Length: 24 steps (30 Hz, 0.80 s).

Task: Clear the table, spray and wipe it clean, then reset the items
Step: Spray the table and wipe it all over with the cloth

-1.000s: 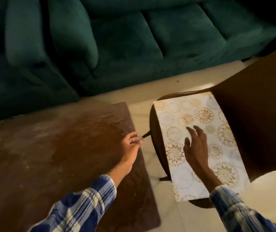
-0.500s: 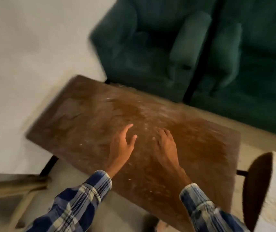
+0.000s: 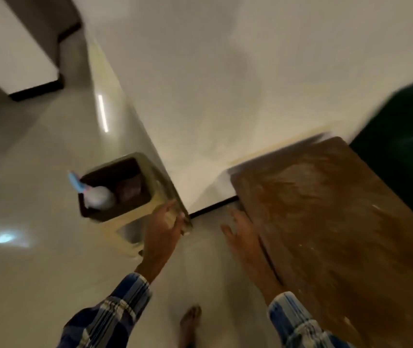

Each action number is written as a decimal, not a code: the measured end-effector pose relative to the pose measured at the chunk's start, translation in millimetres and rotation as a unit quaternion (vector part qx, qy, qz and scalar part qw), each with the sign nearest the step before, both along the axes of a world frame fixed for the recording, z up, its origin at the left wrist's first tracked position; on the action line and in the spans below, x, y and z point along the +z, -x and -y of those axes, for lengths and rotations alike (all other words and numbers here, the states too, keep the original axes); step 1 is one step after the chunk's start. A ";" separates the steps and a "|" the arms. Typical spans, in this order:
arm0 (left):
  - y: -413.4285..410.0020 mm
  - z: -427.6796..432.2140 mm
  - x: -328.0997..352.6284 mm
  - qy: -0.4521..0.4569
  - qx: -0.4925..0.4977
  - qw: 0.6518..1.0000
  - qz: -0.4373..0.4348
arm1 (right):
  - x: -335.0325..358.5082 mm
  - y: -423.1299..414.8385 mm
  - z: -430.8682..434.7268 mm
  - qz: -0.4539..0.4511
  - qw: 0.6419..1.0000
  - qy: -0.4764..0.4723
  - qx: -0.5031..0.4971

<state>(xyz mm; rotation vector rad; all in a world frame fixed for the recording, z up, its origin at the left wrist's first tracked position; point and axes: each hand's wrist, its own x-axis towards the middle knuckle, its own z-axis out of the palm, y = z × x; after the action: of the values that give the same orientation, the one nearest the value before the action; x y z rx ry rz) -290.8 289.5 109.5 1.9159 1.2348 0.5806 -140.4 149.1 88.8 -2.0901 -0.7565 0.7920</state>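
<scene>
The brown wooden table (image 3: 338, 217) fills the right side, its top dusty with pale streaks. To its left on the floor stands a beige stool (image 3: 155, 194) with a dark seat, and on it lie a white spray bottle (image 3: 100, 197) with a blue trigger and a dark reddish object (image 3: 129, 189). My left hand (image 3: 162, 232) reaches toward the stool's near edge, fingers apart, holding nothing. Along the table's left edge my right hand (image 3: 243, 237) is open and empty. The picture is blurred by motion.
A white wall corner (image 3: 200, 96) rises behind the stool and table. A dark green sofa (image 3: 406, 136) sits at the far right. Glossy pale floor (image 3: 37, 172) spreads to the left. My bare foot (image 3: 190, 322) shows at the bottom.
My view has swung left from the table top to the stool with the spray bottle. Both hands have left the table surface; the left hand now reaches toward the stool.
</scene>
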 end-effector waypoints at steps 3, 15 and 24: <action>53.8 -70.4 -10.8 -0.003 0.117 0.992 0.036 | -12.1 40.8 -97.2 -0.033 0.997 -0.030 0.066; 141.2 -262.1 -114.5 0.017 0.238 0.965 0.112 | -93.1 105.3 -344.6 0.103 0.957 -0.020 0.272; 138.3 -326.1 -159.0 -0.036 0.131 0.984 0.120 | -156.5 138.8 -441.0 0.226 0.853 0.243 0.403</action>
<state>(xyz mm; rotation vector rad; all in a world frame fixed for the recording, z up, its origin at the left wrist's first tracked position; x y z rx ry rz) -429.1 615.7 -49.5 1.6925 1.3298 0.9749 -279.2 590.0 -67.8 -2.4332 -1.9465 1.0011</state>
